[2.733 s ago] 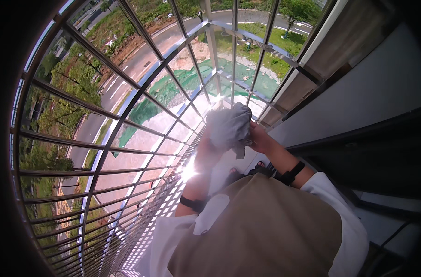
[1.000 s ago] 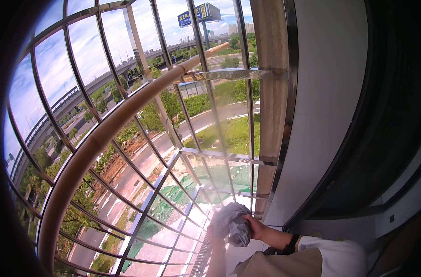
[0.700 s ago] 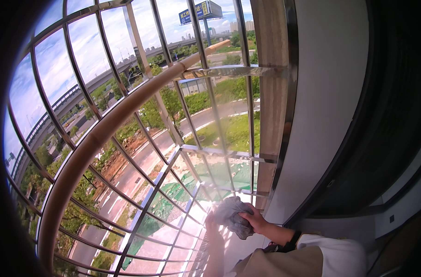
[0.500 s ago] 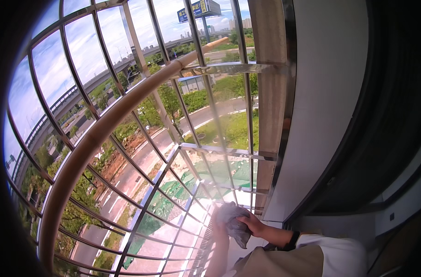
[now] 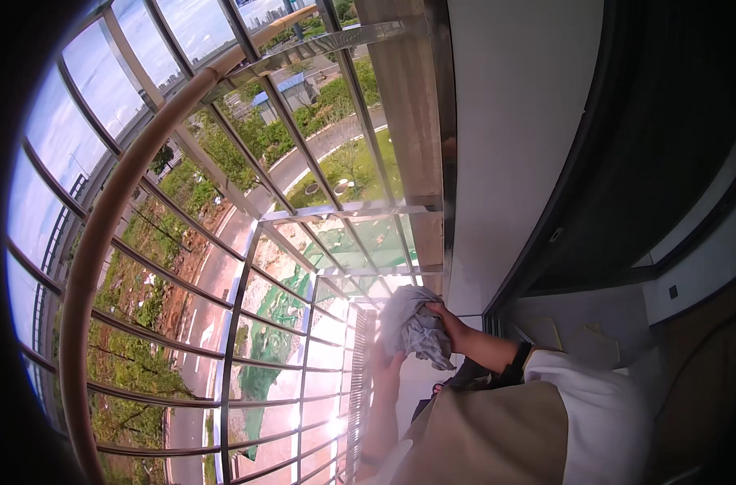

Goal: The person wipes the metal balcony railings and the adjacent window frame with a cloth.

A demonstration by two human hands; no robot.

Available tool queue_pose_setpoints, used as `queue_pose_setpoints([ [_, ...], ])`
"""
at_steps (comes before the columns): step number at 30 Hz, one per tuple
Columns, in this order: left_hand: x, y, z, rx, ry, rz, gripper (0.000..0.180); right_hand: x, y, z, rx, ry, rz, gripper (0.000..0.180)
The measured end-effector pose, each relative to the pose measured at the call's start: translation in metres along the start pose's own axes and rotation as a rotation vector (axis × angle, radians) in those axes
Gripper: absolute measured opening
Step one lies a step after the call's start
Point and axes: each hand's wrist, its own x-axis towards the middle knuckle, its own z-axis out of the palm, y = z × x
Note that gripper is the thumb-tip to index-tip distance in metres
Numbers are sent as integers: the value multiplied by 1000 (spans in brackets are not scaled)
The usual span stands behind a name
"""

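Note:
A crumpled grey cloth (image 5: 419,327) is bunched between my two hands in front of my body, near the lower end of the barred railing. My right hand (image 5: 451,325) grips it from the right, thumb and fingers pressed into the folds. My left hand (image 5: 386,361) touches its lower left side. Strong glare washes that hand out, and the cloth hides part of its fingers, but they seem closed on the fabric. A dark band circles my right wrist.
Metal bars (image 5: 225,356) form a cage-like railing on the left and ahead. A long tan pole (image 5: 101,218) runs along it. To the right rises a pale wall panel (image 5: 517,137) beside a dark-framed opening. Outside lie a road and greenery far below.
My view has turned right and down, so the railing and pole shift left and up. Both hands still hold the cloth, which now looks more loosely folded, its lower edge hanging.

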Motion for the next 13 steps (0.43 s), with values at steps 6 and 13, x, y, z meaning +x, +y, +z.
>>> queue_pose_setpoints([
  [6,4,-25,29,161,-195,-100,34,-44,-19,-64,89,208,-142,45],
  [13,22,-65,33,239,-265,-268,6,-109,-30,-166,276,286,-279,60],
])
